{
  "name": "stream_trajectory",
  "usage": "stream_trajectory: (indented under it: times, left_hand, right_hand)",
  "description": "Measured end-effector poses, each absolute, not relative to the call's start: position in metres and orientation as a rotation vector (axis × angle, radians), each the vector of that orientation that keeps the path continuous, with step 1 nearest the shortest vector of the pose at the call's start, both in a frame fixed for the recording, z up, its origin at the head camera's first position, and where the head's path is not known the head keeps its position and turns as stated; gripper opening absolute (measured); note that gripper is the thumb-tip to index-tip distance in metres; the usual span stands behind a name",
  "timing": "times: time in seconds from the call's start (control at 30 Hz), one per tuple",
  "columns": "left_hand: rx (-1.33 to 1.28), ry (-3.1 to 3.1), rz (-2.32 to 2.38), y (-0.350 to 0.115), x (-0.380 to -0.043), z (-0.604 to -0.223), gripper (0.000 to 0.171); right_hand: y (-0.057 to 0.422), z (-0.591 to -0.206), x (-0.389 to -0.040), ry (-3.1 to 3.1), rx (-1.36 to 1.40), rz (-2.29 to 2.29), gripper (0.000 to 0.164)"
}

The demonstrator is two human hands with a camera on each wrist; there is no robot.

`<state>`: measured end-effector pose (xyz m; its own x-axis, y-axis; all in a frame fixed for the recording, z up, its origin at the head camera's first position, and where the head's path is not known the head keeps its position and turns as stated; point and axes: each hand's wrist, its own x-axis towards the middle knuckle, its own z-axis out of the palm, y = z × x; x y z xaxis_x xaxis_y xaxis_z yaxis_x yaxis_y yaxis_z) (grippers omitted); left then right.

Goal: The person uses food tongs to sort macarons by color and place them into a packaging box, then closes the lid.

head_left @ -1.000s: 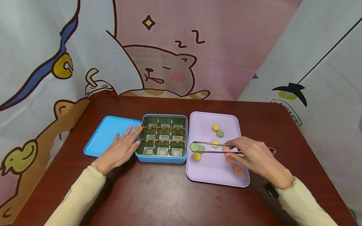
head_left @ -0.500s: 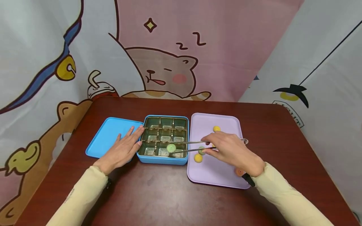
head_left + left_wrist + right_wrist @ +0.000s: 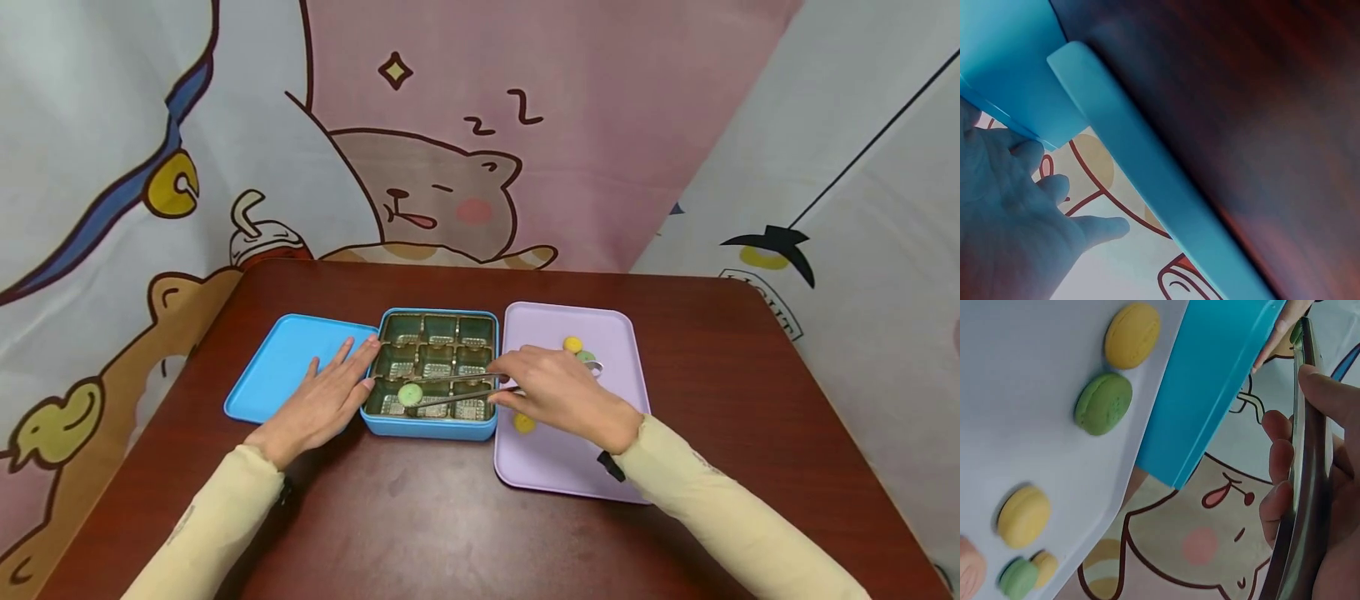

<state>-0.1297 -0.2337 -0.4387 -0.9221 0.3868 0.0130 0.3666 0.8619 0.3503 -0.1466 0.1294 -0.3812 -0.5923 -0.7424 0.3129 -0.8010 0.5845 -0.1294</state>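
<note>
My right hand grips metal tongs, fingers and thumb around the arms. At the tongs' tips sits a green macaron, over the front row of the blue box, overlapping the divider between its left and middle compartments. The box has a gold-toned divided insert whose compartments hold nothing. My left hand lies with straight fingers, tips at the box's left side, above the blue lid. In the left wrist view the left fingers reach toward the blue box wall.
A lilac tray stands right of the box. On it, in the right wrist view, lie yellow macarons, green ones and a pink one. The brown table runs in front; a cartoon-printed cloth hangs behind.
My right hand has carried the green macaron in the tongs from the tray leftward over the box, lately from the front middle toward the left. The left hand has stayed in place.
</note>
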Motion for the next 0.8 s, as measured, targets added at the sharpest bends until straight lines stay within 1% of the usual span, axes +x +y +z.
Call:
stream_trajectory:
  times: [0.1, 0.47, 0.7, 0.8]
  left_hand:
    - [0.604, 2.982, 0.533, -0.234, -0.129, -0.439, 0.061]
    - [0.607, 2.982, 0.526, -0.235, -0.128, -0.44, 0.061]
    - [0.592, 2.981, 0.542, -0.234, -0.129, -0.44, 0.061]
    - [0.592, 2.978, 0.544, -0.234, -0.13, -0.44, 0.061]
  right_hand:
    - [0.123, -0.383, -0.149, -2.608, 1.285, 0.373, 0.031]
    - [0.105, -0.388, -0.158, -2.663, 1.331, 0.352, 0.035]
    - [0.097, -0.392, -0.161, -2.691, 1.305, 0.315, 0.03]
    - [0.096, -0.391, -0.162, -2.71, 1.302, 0.317, 0.031]
